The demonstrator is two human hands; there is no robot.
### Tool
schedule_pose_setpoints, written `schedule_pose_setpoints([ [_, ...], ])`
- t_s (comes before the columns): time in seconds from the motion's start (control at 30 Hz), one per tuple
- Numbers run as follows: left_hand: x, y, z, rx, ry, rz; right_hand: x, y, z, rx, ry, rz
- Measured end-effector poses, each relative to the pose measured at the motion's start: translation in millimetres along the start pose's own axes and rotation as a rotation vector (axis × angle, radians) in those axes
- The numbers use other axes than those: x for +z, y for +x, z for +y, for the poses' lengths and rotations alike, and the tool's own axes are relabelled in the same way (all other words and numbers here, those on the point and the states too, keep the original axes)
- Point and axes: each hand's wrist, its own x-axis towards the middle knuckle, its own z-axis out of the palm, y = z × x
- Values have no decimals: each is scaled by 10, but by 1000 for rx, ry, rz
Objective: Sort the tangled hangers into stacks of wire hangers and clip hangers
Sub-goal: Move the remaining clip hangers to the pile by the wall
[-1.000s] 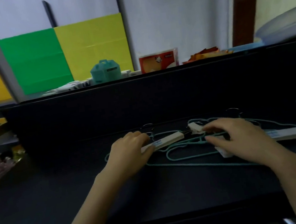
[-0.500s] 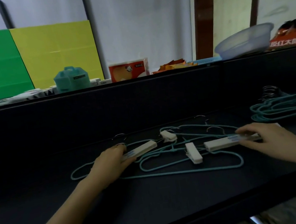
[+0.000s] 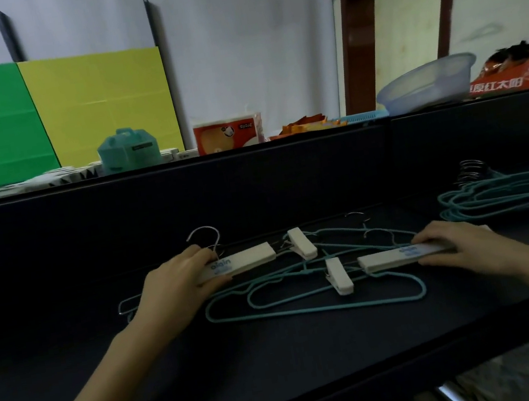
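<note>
A tangle of teal wire hangers (image 3: 313, 296) lies on the dark table (image 3: 282, 364), mixed with white clip hangers. My left hand (image 3: 176, 287) grips the left white clip-hanger bar (image 3: 248, 260), whose metal hook (image 3: 204, 235) rises behind my fingers. My right hand (image 3: 461, 245) grips the right white clip-hanger bar (image 3: 393, 257). Two white clips (image 3: 302, 242) (image 3: 339, 275) sit between the bars. A stack of teal wire hangers (image 3: 512, 195) lies at the far right.
A dark partition wall (image 3: 254, 188) stands right behind the table. On the ledge beyond it are a teal container (image 3: 128, 150), a red tissue pack (image 3: 228, 133), a pale blue basin (image 3: 428, 84) and a red box (image 3: 520, 76). The table's front edge runs lower right.
The view has swung to the right and brought the wire-hanger stack into sight. My right hand moved off the middle clips to the right bar. The left bar is lifted slightly, its hook showing.
</note>
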Motion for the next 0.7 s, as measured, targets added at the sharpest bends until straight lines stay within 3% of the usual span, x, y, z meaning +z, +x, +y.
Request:
schedule_pose_setpoints([
  [0.17,-91,-58,-23,23,-21,44,-17,-60,-75,-46,32,116],
  [0.43,-190,-134,66,108,-63,155,-222,-296,-269,-63,-115,220],
  [0.6,-277,-80,214,138,-61,197,-332,-359,-318,-25,181,139],
  [0.7,-318,-26,351,136,-68,212,-381,-442,-226,-20,187,190],
])
